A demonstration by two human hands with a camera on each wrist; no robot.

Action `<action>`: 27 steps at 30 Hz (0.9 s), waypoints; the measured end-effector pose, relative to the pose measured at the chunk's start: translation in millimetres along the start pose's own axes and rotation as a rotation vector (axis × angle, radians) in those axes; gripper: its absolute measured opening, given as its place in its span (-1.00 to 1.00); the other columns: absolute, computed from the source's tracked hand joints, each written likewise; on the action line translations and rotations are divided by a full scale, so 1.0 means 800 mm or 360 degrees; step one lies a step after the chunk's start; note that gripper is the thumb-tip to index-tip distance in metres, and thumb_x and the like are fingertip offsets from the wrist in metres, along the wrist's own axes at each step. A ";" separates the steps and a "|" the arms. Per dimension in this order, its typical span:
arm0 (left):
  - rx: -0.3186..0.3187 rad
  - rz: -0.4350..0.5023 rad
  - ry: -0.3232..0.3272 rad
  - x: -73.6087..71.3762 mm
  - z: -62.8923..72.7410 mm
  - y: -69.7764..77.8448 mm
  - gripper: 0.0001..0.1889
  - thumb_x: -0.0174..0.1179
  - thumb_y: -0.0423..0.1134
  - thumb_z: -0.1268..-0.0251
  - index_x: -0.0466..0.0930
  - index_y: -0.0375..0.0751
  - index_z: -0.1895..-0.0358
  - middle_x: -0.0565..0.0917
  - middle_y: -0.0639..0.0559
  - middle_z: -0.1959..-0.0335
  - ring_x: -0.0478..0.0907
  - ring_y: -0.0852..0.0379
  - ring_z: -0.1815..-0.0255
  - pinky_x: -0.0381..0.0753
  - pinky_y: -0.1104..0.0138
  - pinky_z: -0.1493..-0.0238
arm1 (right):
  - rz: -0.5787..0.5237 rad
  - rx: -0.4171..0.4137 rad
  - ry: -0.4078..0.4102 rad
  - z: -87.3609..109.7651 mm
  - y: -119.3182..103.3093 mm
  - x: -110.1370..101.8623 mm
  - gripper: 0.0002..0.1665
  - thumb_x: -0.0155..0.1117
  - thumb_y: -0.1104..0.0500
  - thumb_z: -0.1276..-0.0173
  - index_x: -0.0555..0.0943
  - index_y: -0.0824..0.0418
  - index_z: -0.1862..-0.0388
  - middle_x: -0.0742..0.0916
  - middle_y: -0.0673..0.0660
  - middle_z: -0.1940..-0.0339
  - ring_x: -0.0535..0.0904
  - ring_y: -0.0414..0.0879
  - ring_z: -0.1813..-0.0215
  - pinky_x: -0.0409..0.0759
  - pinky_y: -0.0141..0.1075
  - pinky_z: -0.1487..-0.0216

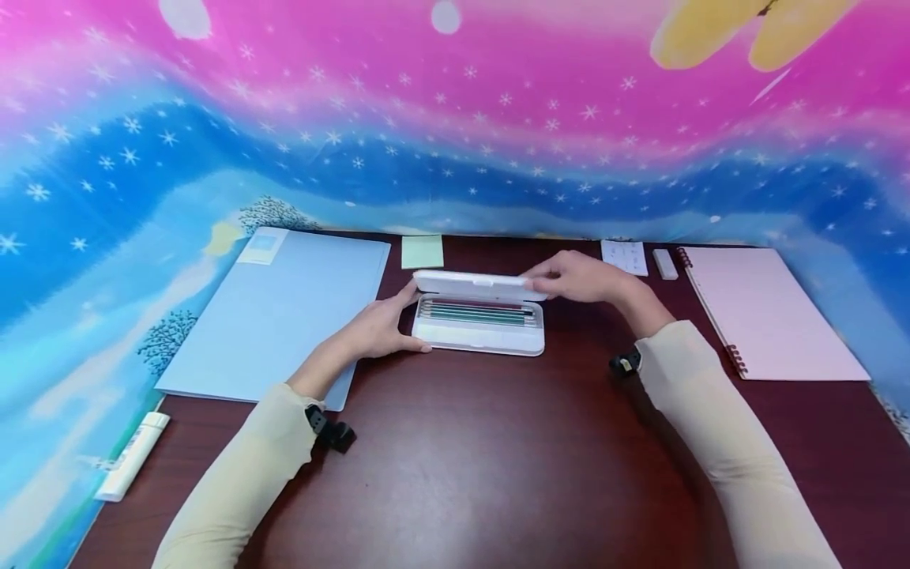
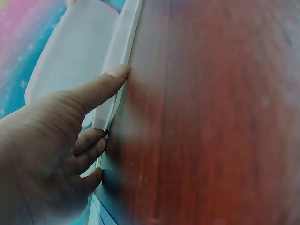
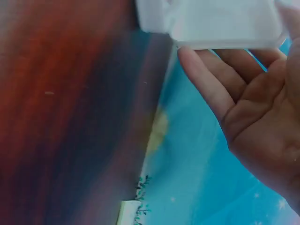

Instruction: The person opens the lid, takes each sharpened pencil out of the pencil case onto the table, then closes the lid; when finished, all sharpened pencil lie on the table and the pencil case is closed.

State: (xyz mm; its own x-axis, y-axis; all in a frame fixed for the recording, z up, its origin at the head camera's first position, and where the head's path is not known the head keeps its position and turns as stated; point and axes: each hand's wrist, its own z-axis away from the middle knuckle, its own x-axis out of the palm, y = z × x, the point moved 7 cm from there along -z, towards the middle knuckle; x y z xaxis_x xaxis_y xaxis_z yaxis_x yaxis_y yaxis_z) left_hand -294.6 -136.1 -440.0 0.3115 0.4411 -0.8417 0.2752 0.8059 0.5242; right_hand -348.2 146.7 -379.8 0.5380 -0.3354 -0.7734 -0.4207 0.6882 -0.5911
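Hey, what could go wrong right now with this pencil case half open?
The lid stands half raised over the pencils. If the right hand presses it down, a raised pencil might jam it. The left hand touches only the left end of the case, so it may slide on the glossy table.
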 end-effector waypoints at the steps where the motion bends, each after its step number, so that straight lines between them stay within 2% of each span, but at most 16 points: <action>1: 0.0004 0.0009 0.0003 0.001 0.000 0.001 0.29 0.49 0.21 -0.06 -0.27 -0.01 -0.69 0.34 0.03 -0.57 0.29 -0.16 -0.56 0.31 -0.09 -0.48 | -0.0043 0.0007 0.0041 -0.002 0.002 -0.005 -0.52 0.09 -0.12 -0.59 0.65 0.06 -0.30 0.70 0.14 -0.28 0.69 -0.04 -0.17 0.66 -0.04 -0.14; 4: 0.0009 0.0055 0.0017 0.003 0.002 0.002 0.35 0.51 0.19 -0.05 -0.40 0.06 -0.68 0.35 0.05 -0.57 0.28 -0.14 -0.57 0.29 -0.10 -0.49 | 0.0007 0.0004 0.0237 -0.007 0.005 -0.021 -0.53 0.04 -0.06 -0.63 0.65 0.12 -0.30 0.70 0.20 -0.27 0.73 0.03 -0.03 0.70 -0.06 -0.04; 6: 0.0022 0.0078 0.0022 0.004 0.002 0.002 0.37 0.51 0.19 -0.05 -0.48 0.16 -0.66 0.36 0.04 -0.56 0.27 -0.14 -0.57 0.28 -0.12 -0.48 | 0.0139 0.0009 0.0375 -0.012 0.005 -0.027 -0.55 0.04 -0.03 -0.64 0.62 0.08 -0.34 0.77 0.26 -0.07 0.68 0.07 0.26 0.65 -0.07 0.04; 7: 0.0031 0.0080 0.0022 0.004 0.003 0.003 0.37 0.51 0.18 -0.06 -0.50 0.20 -0.66 0.36 0.03 -0.56 0.27 -0.15 -0.57 0.29 -0.13 -0.48 | 0.0230 0.0003 0.0441 -0.015 0.005 -0.028 -0.56 0.05 0.01 -0.63 0.59 0.06 -0.37 0.77 0.27 -0.07 0.62 0.08 0.35 0.61 -0.08 0.07; 9: 0.0040 0.0061 0.0014 0.005 0.003 0.004 0.33 0.50 0.19 -0.07 -0.45 0.25 -0.66 0.34 0.00 -0.57 0.26 -0.15 -0.58 0.29 -0.14 -0.48 | 0.0391 -0.0008 0.0520 -0.020 0.003 -0.026 -0.51 0.11 0.06 -0.60 0.51 0.06 -0.45 0.74 0.30 -0.12 0.62 0.15 0.31 0.57 -0.01 -0.02; 10: 0.0047 0.0040 0.0010 0.005 0.002 0.005 0.30 0.49 0.20 -0.08 -0.39 0.25 -0.67 0.32 -0.03 -0.58 0.25 -0.15 -0.58 0.28 -0.14 -0.48 | 0.0466 -0.0005 0.0527 -0.023 0.002 -0.022 -0.46 0.14 0.09 -0.58 0.45 0.04 -0.50 0.70 0.31 -0.22 0.64 0.18 0.22 0.57 0.02 -0.09; 11: 0.0048 0.0018 0.0001 0.005 0.002 0.005 0.26 0.48 0.20 -0.09 -0.31 0.24 -0.67 0.31 -0.05 -0.58 0.24 -0.15 -0.59 0.28 -0.12 -0.49 | 0.0530 0.0011 0.0506 -0.026 0.002 -0.017 -0.37 0.19 0.09 -0.55 0.37 0.03 -0.56 0.63 0.32 -0.31 0.67 0.21 0.02 0.56 0.07 -0.17; 12: 0.0047 -0.0010 -0.0008 0.005 0.002 0.006 0.21 0.47 0.21 -0.10 -0.23 0.21 -0.68 0.29 -0.08 -0.59 0.24 -0.15 -0.59 0.29 -0.12 -0.49 | 0.0589 0.0018 0.0474 -0.029 0.001 -0.011 -0.27 0.23 0.09 -0.53 0.27 0.03 -0.61 0.49 0.29 -0.50 0.60 0.21 -0.24 0.51 0.10 -0.30; 13: 0.0045 -0.0035 -0.0015 0.005 0.002 0.006 0.17 0.46 0.22 -0.10 -0.15 0.17 -0.68 0.28 -0.10 -0.59 0.23 -0.14 -0.60 0.29 -0.10 -0.50 | 0.0631 0.0028 0.0431 -0.032 0.000 -0.005 -0.18 0.26 0.08 -0.51 0.17 0.04 -0.66 0.30 0.26 -0.63 0.43 0.21 -0.47 0.40 0.11 -0.44; 14: 0.0041 -0.0058 -0.0020 0.005 0.001 0.006 0.14 0.45 0.23 -0.11 -0.08 0.14 -0.67 0.27 -0.11 -0.60 0.23 -0.13 -0.60 0.29 -0.08 -0.50 | 0.0665 0.0040 0.0382 -0.035 -0.001 0.000 -0.09 0.28 0.07 -0.50 0.07 0.05 -0.68 0.18 0.26 -0.67 0.21 0.22 -0.62 0.27 0.11 -0.53; 15: 0.0035 -0.0074 -0.0022 0.004 0.001 0.006 0.12 0.45 0.24 -0.11 -0.03 0.11 -0.66 0.27 -0.12 -0.59 0.23 -0.13 -0.60 0.29 -0.08 -0.51 | 0.0713 0.0051 0.0335 -0.037 -0.003 0.005 -0.02 0.29 0.04 -0.49 -0.02 0.06 -0.70 0.07 0.27 -0.70 0.03 0.23 -0.68 0.16 0.11 -0.58; 17: 0.0029 -0.0093 -0.0029 0.003 0.000 0.007 0.09 0.44 0.24 -0.11 0.02 0.07 -0.65 0.29 -0.13 -0.59 0.24 -0.12 -0.59 0.30 -0.07 -0.51 | 0.0792 0.0060 0.0263 -0.040 -0.004 0.011 0.06 0.28 0.01 -0.49 -0.14 0.11 -0.71 -0.07 0.28 -0.72 -0.20 0.24 -0.71 -0.02 0.11 -0.64; 21: 0.0004 -0.0119 -0.0034 0.000 0.001 0.010 0.09 0.46 0.23 -0.09 0.06 0.06 -0.65 0.36 -0.14 -0.54 0.32 -0.14 -0.54 0.35 -0.08 -0.46 | 0.0890 0.0047 0.0198 -0.045 -0.008 0.020 0.03 0.20 0.00 -0.54 -0.17 0.23 -0.70 -0.08 0.29 -0.71 -0.23 0.24 -0.71 -0.07 0.15 -0.64; 24: -0.0014 -0.0145 -0.0050 0.000 0.002 0.010 0.07 0.45 0.24 -0.10 0.07 0.08 -0.64 0.40 -0.13 -0.52 0.37 -0.16 -0.51 0.39 -0.09 -0.42 | 0.0812 0.0043 0.0072 -0.048 -0.005 0.032 -0.08 0.07 0.01 -0.62 -0.16 0.26 -0.69 -0.08 0.28 -0.72 -0.22 0.23 -0.72 -0.07 0.17 -0.64; 27: -0.0028 -0.0161 -0.0067 -0.001 0.002 0.010 0.06 0.45 0.23 -0.11 0.08 0.10 -0.64 0.40 -0.10 -0.52 0.37 -0.15 -0.50 0.40 -0.09 -0.41 | 0.0657 0.0048 -0.0077 -0.052 0.001 0.042 -0.20 -0.04 0.04 -0.67 -0.09 0.26 -0.68 -0.08 0.28 -0.72 -0.23 0.23 -0.71 -0.10 0.14 -0.64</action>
State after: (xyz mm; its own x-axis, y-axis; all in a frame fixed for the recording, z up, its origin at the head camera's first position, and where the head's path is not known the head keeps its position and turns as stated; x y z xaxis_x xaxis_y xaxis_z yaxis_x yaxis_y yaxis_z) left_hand -291.0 -130.5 -435.0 0.3208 0.3404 -0.8839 0.2913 0.8525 0.4340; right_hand -361.0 109.0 -415.6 0.3622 0.0028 -0.9321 -0.5871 0.7774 -0.2258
